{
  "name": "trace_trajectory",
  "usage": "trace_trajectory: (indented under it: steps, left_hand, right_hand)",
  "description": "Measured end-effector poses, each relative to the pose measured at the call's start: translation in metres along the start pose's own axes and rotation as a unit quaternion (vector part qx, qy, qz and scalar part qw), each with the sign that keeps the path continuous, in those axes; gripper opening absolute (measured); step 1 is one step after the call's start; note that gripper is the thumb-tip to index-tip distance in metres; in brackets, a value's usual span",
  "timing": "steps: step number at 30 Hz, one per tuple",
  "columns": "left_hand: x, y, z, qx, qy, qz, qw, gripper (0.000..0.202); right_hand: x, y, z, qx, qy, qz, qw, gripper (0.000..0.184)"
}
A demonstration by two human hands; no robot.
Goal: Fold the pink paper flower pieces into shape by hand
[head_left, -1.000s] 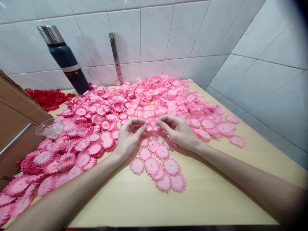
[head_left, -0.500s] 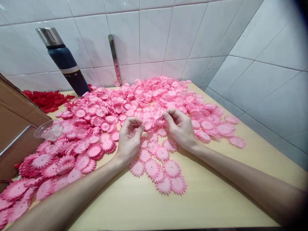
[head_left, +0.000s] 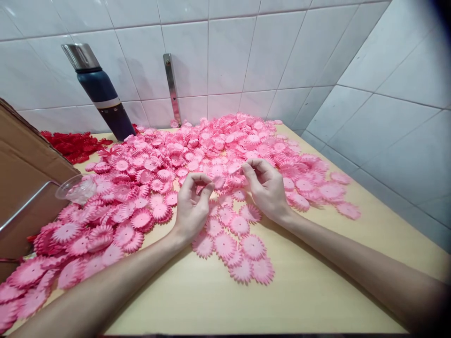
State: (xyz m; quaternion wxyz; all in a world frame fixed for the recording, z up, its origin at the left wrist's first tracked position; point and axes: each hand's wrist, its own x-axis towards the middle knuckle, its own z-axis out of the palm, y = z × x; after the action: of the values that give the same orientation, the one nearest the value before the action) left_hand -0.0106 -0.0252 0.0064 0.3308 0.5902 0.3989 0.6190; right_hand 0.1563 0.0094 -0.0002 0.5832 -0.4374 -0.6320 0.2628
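My left hand (head_left: 193, 204) is closed in a pinch, thumb against the curled fingers, above the middle of the table. Opposite it, my right hand (head_left: 267, 190) also pinches, its fingertips pointing left. Whatever lies between the fingertips is too small or too blended with the pink behind to make out. Behind and between the hands spreads a large heap of pink scalloped paper-like discs (head_left: 225, 141), many with a small centre hole. Several looser pink discs (head_left: 253, 246) lie flat on the table just below and between my wrists.
A dark blue bottle (head_left: 105, 101) with a steel cap stands at the back left, beside a pile of red pieces (head_left: 72, 146). At left are a cardboard box (head_left: 30, 155) and a clear plastic cup (head_left: 75, 188). White tiled walls (head_left: 229, 51) bound the table (head_left: 310, 281).
The view has shifted slightly. A pale piece seen at my right fingertips before is harder to tell from the heap now. Both hands stay pinched, nearly in place.
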Motion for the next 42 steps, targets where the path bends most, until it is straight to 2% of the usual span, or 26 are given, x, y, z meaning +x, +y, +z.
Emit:
trace_trajectory:
  steps: [5, 8, 9, 12, 13, 20, 25, 27, 28, 30, 31, 33, 36, 40, 42]
  left_hand:
    - [0.001, 0.002, 0.000, -0.016, -0.002, -0.015, 1.000, 0.009]
    - [0.000, 0.004, 0.001, -0.026, -0.015, -0.024, 0.999, 0.009]
    - [0.000, 0.004, 0.001, -0.030, -0.019, -0.027, 0.999, 0.009]
    - [-0.001, 0.004, 0.000, -0.036, -0.023, -0.033, 0.999, 0.008]
    - [-0.001, 0.003, 0.000, -0.035, -0.024, -0.033, 0.999, 0.008]
    - [0.000, -0.003, 0.000, -0.022, -0.040, -0.011, 0.999, 0.009]
    - [-0.001, -0.003, -0.001, -0.008, -0.028, -0.026, 0.999, 0.009]
    - [-0.002, -0.001, -0.001, -0.014, -0.035, -0.023, 0.999, 0.011]
    - [-0.002, -0.001, 0.000, -0.021, -0.039, -0.024, 0.999, 0.012]
    - [-0.003, 0.001, 0.000, -0.043, -0.038, -0.039, 0.998, 0.010]
    - [-0.002, 0.001, 0.001, -0.054, -0.033, -0.056, 0.996, 0.008]
    - [-0.001, 0.003, 0.001, -0.085, -0.034, -0.112, 0.990, 0.010]
    - [0.000, 0.006, 0.002, -0.119, -0.066, -0.182, 0.974, 0.023]
    - [0.001, 0.009, 0.002, -0.081, -0.111, -0.179, 0.974, 0.030]
    - [0.001, 0.009, 0.003, -0.052, -0.114, -0.184, 0.975, 0.028]
  right_hand:
    - [-0.007, -0.008, -0.001, 0.011, -0.088, -0.014, 0.996, 0.019]
    - [-0.010, -0.011, 0.001, -0.009, -0.114, -0.008, 0.993, 0.046]
    - [-0.010, -0.011, 0.001, -0.015, -0.110, -0.007, 0.994, 0.045]
    - [-0.009, -0.010, 0.001, -0.019, -0.078, -0.028, 0.996, 0.016]
    - [-0.008, -0.009, 0.000, -0.021, -0.069, -0.033, 0.997, 0.013]
    - [-0.003, -0.006, 0.002, -0.041, 0.011, 0.000, 0.999, 0.018]
    - [-0.002, -0.009, 0.001, -0.039, -0.062, -0.026, 0.997, 0.013]
    - [0.002, -0.005, -0.004, -0.040, -0.017, -0.005, 0.999, 0.010]
    - [0.004, -0.002, -0.006, -0.036, 0.036, 0.006, 0.999, 0.008]
    - [0.007, 0.002, -0.009, -0.026, 0.060, 0.002, 0.998, 0.012]
    - [0.007, 0.002, -0.009, -0.024, 0.028, -0.007, 0.999, 0.017]
    - [0.005, -0.001, -0.009, -0.016, -0.027, -0.023, 0.999, 0.011]
    - [-0.002, -0.010, -0.005, -0.048, -0.043, -0.065, 0.996, 0.006]
    - [-0.010, -0.018, -0.003, -0.059, -0.058, -0.123, 0.989, 0.007]
    - [-0.012, -0.018, -0.002, -0.044, -0.075, -0.121, 0.989, 0.008]
